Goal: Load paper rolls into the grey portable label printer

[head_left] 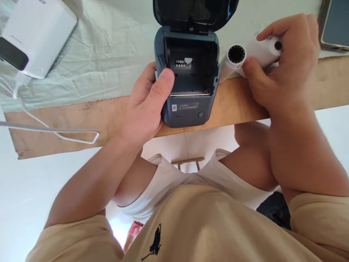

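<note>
A dark blue label printer (188,82) is held at the table's front edge, its black lid (195,12) raised and its inner compartment showing no roll. My left hand (148,103) grips its left side, the thumb over the compartment's rim. To the right, my right hand (286,65) has its fingers around a white roll (263,51) with a dark hole at its end. Another white roll (231,60) with a black toothed core leans between that one and the printer, close to my right thumb.
A white device (40,32) with a plugged-in white cable (71,131) lies at the left. At the top right is a dark framed object (335,25). Pale green cloth (114,47) covers the table behind its wooden front edge (114,109).
</note>
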The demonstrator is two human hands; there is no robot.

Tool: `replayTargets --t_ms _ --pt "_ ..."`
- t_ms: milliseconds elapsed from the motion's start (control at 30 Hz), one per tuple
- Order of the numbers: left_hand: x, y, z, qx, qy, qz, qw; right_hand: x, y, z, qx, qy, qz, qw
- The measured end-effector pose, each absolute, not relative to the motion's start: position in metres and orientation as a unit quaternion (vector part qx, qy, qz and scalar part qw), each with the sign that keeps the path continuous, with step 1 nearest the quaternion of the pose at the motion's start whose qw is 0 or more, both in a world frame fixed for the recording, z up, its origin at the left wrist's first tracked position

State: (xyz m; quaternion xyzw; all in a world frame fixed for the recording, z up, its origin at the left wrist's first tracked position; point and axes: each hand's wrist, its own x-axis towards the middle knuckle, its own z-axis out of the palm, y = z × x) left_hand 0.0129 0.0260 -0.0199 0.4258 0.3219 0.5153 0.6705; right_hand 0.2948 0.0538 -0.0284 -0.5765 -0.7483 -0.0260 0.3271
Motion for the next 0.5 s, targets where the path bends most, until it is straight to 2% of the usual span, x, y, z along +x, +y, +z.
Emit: replayTargets --t_ms 133,367,500 --pt "0.0124 0.0248 -0.0212 0.428 0.318 0.514 0.672 0.2899 0.0505 -0.029 -0.523 -0.758 0.053 0.387" --pt "0.0125 0.0254 -0.0236 0.424 0.335 0.521 0.661 0.2886 0.0504 -0.0263 -0.553 -0.754 0.028 0.354" --pt "0.0119 0.0249 -0.0206 0.418 0.326 0.515 0.674 0.2897 0.0484 -0.0245 -0.534 -0.754 0.088 0.372"
